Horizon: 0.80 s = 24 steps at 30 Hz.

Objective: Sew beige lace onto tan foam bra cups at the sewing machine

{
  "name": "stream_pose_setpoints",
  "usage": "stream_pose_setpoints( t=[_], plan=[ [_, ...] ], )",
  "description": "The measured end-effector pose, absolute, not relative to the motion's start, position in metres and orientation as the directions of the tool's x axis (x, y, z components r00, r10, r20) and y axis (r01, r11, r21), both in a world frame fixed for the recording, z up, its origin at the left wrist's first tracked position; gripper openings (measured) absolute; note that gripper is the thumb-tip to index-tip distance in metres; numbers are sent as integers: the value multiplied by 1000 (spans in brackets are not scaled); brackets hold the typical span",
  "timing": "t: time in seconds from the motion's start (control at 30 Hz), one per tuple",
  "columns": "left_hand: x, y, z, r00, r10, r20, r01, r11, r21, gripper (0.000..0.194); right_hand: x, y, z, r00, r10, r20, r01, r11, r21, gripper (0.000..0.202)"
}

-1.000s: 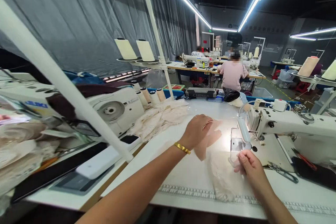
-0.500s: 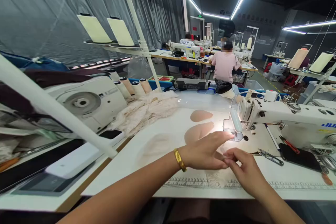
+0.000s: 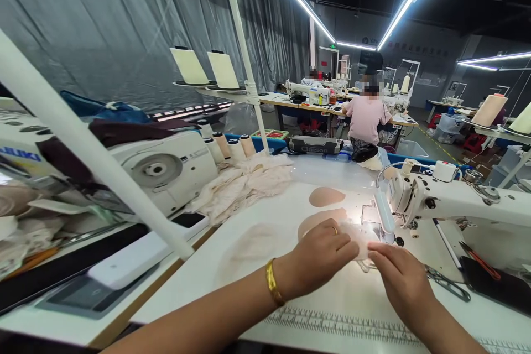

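Observation:
My left hand (image 3: 323,257), with a gold bracelet at the wrist, has its fingers closed on a sheer pale fabric piece (image 3: 357,238). My right hand (image 3: 400,276) pinches the right edge of the same fabric, just in front of the sewing machine (image 3: 456,193). The fabric lies close to the lit needle area, and part of it is hidden by my left hand. Beige cup-shaped pieces (image 3: 327,197) lie on the white table beyond my left hand. A faint sheer piece (image 3: 253,246) is spread to the left.
A heap of cream lace fabric (image 3: 244,180) lies at the back left beside thread cones (image 3: 235,150). Scissors (image 3: 448,282), a red-handled tool (image 3: 481,263) and a black phone-like object (image 3: 498,287) are at the right. A ruler strip (image 3: 340,323) runs along the front. A person (image 3: 365,116) sits further back.
My left hand has curled from spread fingers into a closed grip. The fabric is now raised from the front edge toward the machine between both hands. The view has shifted left and up.

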State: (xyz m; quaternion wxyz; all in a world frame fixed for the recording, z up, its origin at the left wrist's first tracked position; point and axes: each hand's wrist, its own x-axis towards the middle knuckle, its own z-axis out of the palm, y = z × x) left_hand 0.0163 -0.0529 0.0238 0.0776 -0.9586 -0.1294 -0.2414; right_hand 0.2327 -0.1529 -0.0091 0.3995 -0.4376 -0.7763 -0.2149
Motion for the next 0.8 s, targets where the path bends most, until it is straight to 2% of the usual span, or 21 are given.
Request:
stream_pose_setpoints(
  t=[0.07, 0.13, 0.23, 0.33, 0.53, 0.8],
  plan=[
    [22, -51, 20, 922, 141, 360, 200, -971, -131, 15, 243, -140, -23, -362, 624, 692, 857, 515, -15, 29],
    [33, -49, 18, 958, 84, 276, 111, -990, -85, 20, 256, -129, -33, -426, 723, 545, 847, 530, -42, 30],
    [55, -41, 12, 969, 52, 243, 68, -996, -57, 19, 275, -122, -39, -506, 749, 427, 811, 582, -58, 31],
    [71, -31, 1, 976, 96, 195, 116, -989, -95, 22, 287, -124, -37, -513, 737, 441, 815, 579, -20, 31],
    [70, -27, -26, 921, 123, 369, 162, -984, -77, 20, 293, -136, -29, -438, 787, 434, 850, 520, -86, 35],
    [72, -26, -34, 896, 191, 401, 229, -972, -49, 17, 291, -134, -33, -388, 811, 438, 871, 478, -115, 35]
  ],
)
